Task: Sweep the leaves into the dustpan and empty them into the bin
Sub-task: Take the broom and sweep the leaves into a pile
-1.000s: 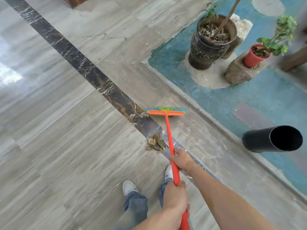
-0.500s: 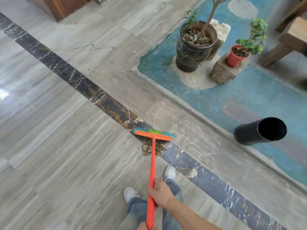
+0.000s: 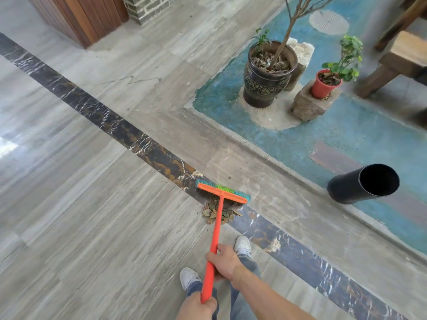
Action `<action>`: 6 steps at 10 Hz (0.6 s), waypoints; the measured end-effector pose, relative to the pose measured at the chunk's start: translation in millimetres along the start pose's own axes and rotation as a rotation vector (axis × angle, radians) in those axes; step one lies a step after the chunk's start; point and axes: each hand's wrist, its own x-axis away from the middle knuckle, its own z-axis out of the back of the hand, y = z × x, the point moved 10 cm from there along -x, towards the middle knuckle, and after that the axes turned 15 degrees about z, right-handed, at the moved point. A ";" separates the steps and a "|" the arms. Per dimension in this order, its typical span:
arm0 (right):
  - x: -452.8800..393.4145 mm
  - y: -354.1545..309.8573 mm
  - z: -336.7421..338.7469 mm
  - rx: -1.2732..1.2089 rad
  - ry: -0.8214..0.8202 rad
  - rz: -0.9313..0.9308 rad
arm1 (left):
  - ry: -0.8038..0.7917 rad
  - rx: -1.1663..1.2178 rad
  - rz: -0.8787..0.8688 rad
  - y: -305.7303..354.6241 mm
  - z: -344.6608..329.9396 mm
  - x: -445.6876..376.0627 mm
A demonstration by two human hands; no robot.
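Both my hands wrap the orange plastic broom (image 3: 216, 229) — right hand (image 3: 223, 262) mid-handle, left hand (image 3: 198, 307) at its end; bristles behind crisp dry leaves (image 3: 218, 212) on the dark marble strip (image 3: 143, 144), polished grey floor (image 3: 92, 227) wide open leftward.

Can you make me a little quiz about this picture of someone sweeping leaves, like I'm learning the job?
1. True or false: the leaves lie on the near side of the broom head, towards the person's shoes.
2. What does the right hand grip?
A. the red pot
B. the broom's orange handle
C. the black bin
3. Fill in: the black bin lies on the ____ floor.

Key
1. True.
2. B. The left hand holds the handle's end too.
3. Blue.
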 end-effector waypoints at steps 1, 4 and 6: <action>7.9 -9.4 7.0 -0.031 0.069 0.037 | -0.086 0.033 -0.022 20.4 4.6 26.2; 25.8 -98.8 97.6 -0.353 0.323 0.094 | -0.230 0.312 -0.245 145.7 40.6 99.4; -12.6 -126.6 169.7 -0.331 0.382 0.103 | -0.143 0.258 -0.293 232.8 42.8 92.2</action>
